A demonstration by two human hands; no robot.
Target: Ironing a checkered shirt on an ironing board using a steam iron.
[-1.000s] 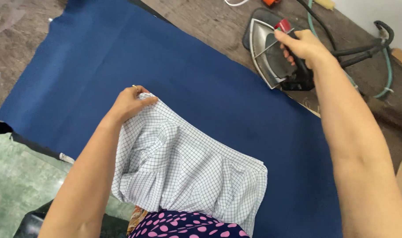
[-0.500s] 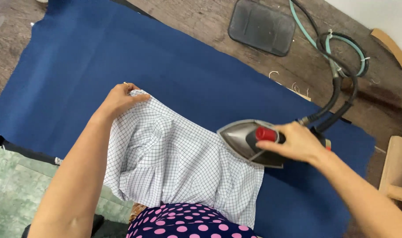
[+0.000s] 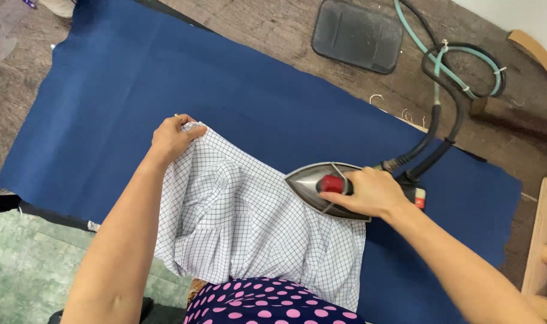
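**Two hands at work on a checked garment**

Two bare hands are busy over a wide dark blue cloth pad (image 3: 273, 108) that covers most of a worn brown wooden table (image 3: 267, 30). On the near part of the pad lies a white cotton garment with a fine dark grid check (image 3: 249, 234), rumpled in soft folds, its near edge hanging toward the person's body.

The left hand (image 3: 171, 139) rests at the garment's far left corner, fingers curled and pressed together on the fabric's edge, pinching it against the pad.

The right hand (image 3: 369, 192) is wrapped tight around the handle of a grey metal iron with a red knob (image 3: 324, 187). The iron's pointed nose faces left, and its soleplate sits on the right side of the garment, touching the cloth. Thick black hoses (image 3: 432, 129) run from the iron's rear up across the table, joined by a thin teal hose (image 3: 447, 66) that loops near the far right.

A flat dark grey rubber rest mat with rounded corners (image 3: 357, 35) lies on the bare table beyond the pad, well apart from the iron. At the near edge shows navy fabric with pink polka dots (image 3: 267, 306), worn by the person. A pale wooden frame (image 3: 543, 252) stands at the right edge.
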